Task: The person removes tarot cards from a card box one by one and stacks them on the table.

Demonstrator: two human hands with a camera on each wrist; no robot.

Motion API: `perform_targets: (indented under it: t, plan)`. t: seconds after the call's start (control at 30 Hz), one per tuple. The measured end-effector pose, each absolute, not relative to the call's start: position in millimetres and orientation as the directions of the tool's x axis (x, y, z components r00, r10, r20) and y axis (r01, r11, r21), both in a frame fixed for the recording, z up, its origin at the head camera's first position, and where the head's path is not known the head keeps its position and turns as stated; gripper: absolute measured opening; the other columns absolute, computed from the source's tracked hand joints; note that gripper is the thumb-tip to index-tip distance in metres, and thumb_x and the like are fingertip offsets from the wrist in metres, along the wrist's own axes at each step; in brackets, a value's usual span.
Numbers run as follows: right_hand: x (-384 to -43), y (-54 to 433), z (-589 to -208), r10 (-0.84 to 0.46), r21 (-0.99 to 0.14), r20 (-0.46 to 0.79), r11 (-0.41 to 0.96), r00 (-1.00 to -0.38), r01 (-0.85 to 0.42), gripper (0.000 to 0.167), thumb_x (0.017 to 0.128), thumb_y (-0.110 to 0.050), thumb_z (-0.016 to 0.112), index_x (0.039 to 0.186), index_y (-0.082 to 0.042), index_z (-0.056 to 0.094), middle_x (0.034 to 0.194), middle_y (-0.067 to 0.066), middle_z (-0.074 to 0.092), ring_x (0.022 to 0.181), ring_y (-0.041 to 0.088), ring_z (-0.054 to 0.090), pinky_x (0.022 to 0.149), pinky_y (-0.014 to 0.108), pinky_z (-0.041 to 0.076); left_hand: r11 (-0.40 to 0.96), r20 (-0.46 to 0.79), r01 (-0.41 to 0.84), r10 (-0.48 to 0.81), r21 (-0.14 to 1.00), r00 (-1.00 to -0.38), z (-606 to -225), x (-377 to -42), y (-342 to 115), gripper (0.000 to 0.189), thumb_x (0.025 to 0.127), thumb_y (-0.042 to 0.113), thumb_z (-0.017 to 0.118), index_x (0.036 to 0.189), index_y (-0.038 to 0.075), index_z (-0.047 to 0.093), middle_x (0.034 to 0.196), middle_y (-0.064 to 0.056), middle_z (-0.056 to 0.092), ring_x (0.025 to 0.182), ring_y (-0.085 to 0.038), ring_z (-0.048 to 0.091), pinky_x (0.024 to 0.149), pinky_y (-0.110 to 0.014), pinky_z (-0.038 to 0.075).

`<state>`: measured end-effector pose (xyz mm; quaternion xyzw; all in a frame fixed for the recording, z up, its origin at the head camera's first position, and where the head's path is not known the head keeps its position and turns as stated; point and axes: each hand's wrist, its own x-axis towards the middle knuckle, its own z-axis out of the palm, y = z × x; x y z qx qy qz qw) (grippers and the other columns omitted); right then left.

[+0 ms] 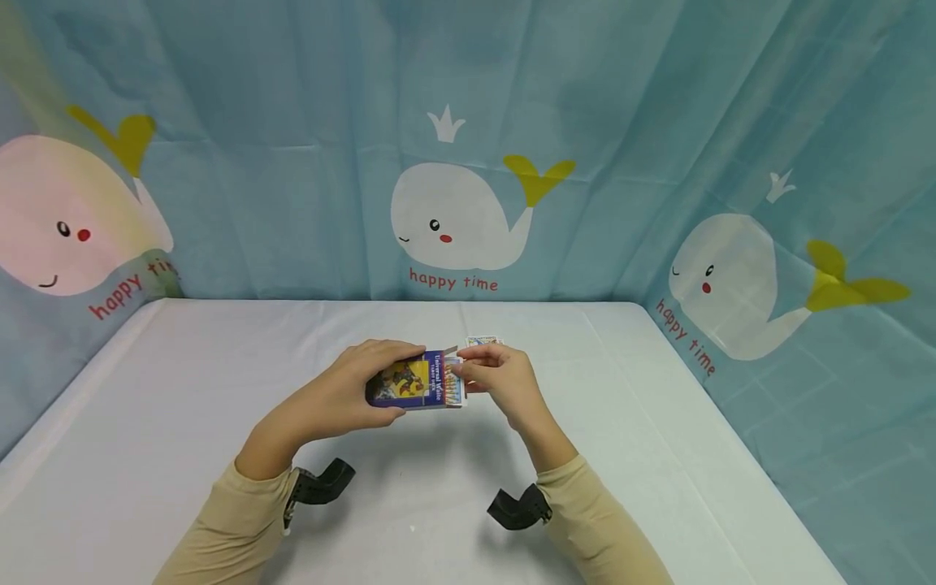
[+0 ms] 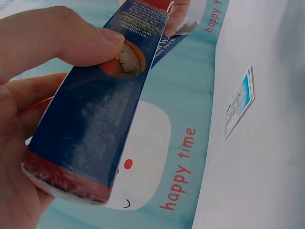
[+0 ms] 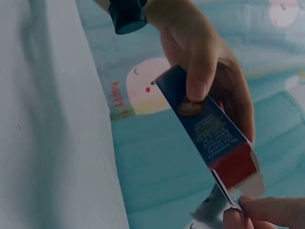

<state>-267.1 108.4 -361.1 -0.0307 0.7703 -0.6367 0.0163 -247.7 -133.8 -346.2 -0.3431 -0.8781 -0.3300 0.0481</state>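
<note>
My left hand (image 1: 347,390) grips a blue tarot card box (image 1: 402,382) above the table, thumb on one narrow side and fingers on the opposite one. The box lies tilted, its open end towards the right. Several cards (image 1: 454,382) stick out of that end. At the opening, my right hand (image 1: 504,378) pinches a card's edge between thumb and fingers, seen also in the right wrist view with the fingers (image 3: 271,212) by the box's red end (image 3: 236,164). How many cards it holds is hidden. Beyond the right hand, a small stack of cards (image 2: 239,102) rests on the table.
A white cloth covers the table (image 1: 183,422). Blue curtains with whale prints (image 1: 461,215) hang behind it and along its sides. Black camera mounts (image 1: 322,485) sit at both wrists.
</note>
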Motion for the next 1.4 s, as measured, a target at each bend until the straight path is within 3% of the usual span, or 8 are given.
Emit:
perform_targets:
  t: [0.33,0.5,0.83,1.1,1.4]
  plan:
    - [-273.0,137.7,-357.9,-0.041,-0.978,0.006,0.207,-0.999,-0.014,0.019,0.087,-0.011,0.074,0.101,0.002,0.075,0.102,0.012,0.071,0.077,0.015,0.068,0.071,0.030,0.060,0.559,0.306,0.625,0.562,0.544,-0.768,-346.8,-249.2,-136.2,0.073,0.079,0.015,0.080,0.145,0.014,0.051,0.144,-0.007,0.055,0.129,-0.029,0.050,0.103,-0.058,0.036]
    - [-274.8,151.4,-356.1,-0.050,-0.974,-0.017,0.227,-0.999,0.006,0.019,0.088,-0.010,0.073,0.102,0.003,0.074,0.097,0.010,0.071,0.072,0.014,0.068,0.071,0.029,0.059,0.559,0.306,0.621,0.557,0.550,-0.772,-345.8,-249.0,-137.3,0.073,0.078,0.013,0.081,0.145,0.015,0.051,0.144,-0.008,0.055,0.129,-0.030,0.050,0.103,-0.057,0.037]
    - [-275.3,170.5,-346.4,-0.205,-0.952,-0.052,0.305,-0.977,-0.013,0.016,0.088,-0.010,0.072,0.096,0.004,0.072,0.080,0.003,0.072,0.068,0.012,0.066,0.071,0.032,0.060,0.545,0.292,0.616,0.567,0.568,-0.770,-346.5,-248.7,-138.9,0.073,0.077,0.013,0.082,0.143,0.020,0.053,0.142,-0.005,0.056,0.128,-0.027,0.049,0.100,-0.053,0.038]
    - [-274.8,192.2,-343.2,-0.216,-0.947,-0.039,0.320,-0.976,-0.033,0.019,0.088,-0.010,0.071,0.098,0.007,0.071,0.080,0.000,0.071,0.069,0.013,0.067,0.071,0.031,0.060,0.563,0.284,0.600,0.550,0.568,-0.785,-343.3,-248.2,-143.4,0.073,0.077,0.015,0.081,0.144,0.019,0.052,0.142,-0.005,0.055,0.124,-0.026,0.050,0.097,-0.049,0.040]
    - [-274.7,206.2,-346.6,-0.302,-0.900,-0.145,0.436,-0.942,-0.002,0.016,0.086,-0.013,0.074,0.090,0.002,0.071,0.075,0.001,0.071,0.071,0.019,0.067,0.070,0.036,0.058,0.563,0.303,0.605,0.541,0.563,-0.785,-343.1,-249.0,-145.3,0.072,0.078,0.013,0.080,0.144,0.018,0.052,0.143,-0.006,0.055,0.128,-0.027,0.049,0.102,-0.053,0.036]
